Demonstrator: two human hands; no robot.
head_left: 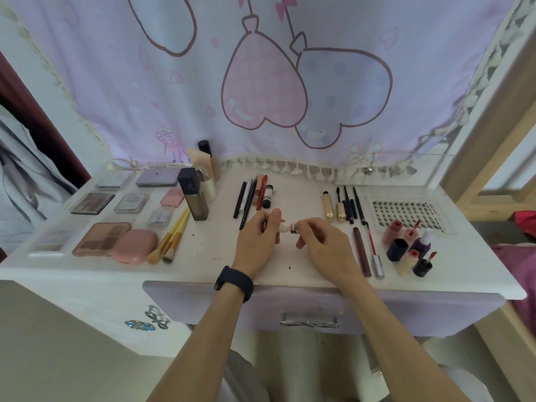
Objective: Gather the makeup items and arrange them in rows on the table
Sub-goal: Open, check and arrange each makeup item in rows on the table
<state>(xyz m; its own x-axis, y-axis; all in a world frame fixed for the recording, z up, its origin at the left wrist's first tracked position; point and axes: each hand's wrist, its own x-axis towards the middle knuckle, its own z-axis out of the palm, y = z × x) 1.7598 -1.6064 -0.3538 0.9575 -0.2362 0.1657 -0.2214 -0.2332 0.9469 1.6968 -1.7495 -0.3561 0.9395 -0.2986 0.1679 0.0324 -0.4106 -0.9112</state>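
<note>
Left hand [258, 236] and right hand [324, 245] meet over middle of table [203, 253]. Both pinch small white tube [287, 227], tube held sideways between them. Black band [233, 282] on left wrist. Palettes [101, 239] at left. Pencils [249, 198] in row behind hands. Lash tray [406, 213] at right.

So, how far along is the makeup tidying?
Palettes lie in rows at the left, pencils in a row at centre. The left hand and right hand pinch a small tube. The lip glosses at the right look bunched, likely left to line up.
</note>
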